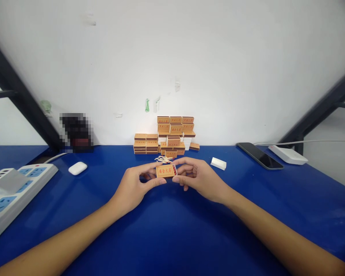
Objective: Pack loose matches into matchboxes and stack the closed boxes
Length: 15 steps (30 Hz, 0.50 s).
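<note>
Between my two hands is an orange matchbox point(165, 171) with red lettering, held above the blue table. Its white inner tray sticks out a little on the right, and red match heads show inside. My left hand point(132, 188) pinches the sleeve, thumb along the lower edge and fingers behind. My right hand point(207, 181) is closed at the tray end, thumb and index finger against it; its other fingers curl below. Just behind the box lies a small pile of loose matches point(164, 159). A white box-like piece point(218, 163), perhaps an inner tray, lies to the right.
Several matchboxes point(176, 120) are stacked against the wall on the blue table point(172, 237). At left are a power strip point(31, 188) and a white earphone case point(78, 168). A phone point(258, 155) and a white device point(288, 154) with a cable lie at right.
</note>
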### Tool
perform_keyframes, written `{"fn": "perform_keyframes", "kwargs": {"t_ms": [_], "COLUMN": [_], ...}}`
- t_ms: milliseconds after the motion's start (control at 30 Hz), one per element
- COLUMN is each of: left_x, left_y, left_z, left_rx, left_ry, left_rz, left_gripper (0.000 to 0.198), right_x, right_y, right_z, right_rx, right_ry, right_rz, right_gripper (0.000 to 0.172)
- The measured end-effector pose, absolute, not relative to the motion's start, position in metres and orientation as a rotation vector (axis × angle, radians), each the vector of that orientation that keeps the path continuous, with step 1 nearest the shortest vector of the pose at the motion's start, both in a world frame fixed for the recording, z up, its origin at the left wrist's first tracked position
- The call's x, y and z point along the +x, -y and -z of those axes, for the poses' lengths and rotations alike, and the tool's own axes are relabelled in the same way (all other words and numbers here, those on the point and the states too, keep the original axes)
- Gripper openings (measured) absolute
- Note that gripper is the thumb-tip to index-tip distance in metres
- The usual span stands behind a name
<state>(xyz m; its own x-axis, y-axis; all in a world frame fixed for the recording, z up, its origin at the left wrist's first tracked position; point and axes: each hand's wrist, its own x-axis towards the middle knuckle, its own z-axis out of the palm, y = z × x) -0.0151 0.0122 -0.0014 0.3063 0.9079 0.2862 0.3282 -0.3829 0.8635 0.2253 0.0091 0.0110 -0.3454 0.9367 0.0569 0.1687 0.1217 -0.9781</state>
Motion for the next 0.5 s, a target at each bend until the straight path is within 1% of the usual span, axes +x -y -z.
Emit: {"fn": "perform_keyframes", "kwargs": {"t_ms": [100,200,400,500], "left_x": [-0.014,-0.014,-0.014,-0.019], "left_y": [-0.010,-0.008,-0.007,-0.014], "left_z": [0.000,-0.001,0.002,0.000], "left_rx": [1.847,1.841,1.923,1.968], "left_ry": [-1.118,-1.155,-1.204,-1.215], "left_rz": [-1.125,-1.197,-1.168,-1.161], "left_gripper": [0.049,0.048,0.050,0.047], "right_x": [0.215,0.207,0.203,0.208], "right_y": [-0.001,0.012,0.024,0.018], "right_z": [-0.011,-0.011,-0.008,-0.007], "right_rx": [-1.092,-1.074,-1.144,-1.188], "right_ry": [1.664,1.829,2.016,2.039], "right_rz": [-1.168,-1.053,-0.953,-0.859], "right_gripper": [0.055,0.054,0.064,0.067]}}
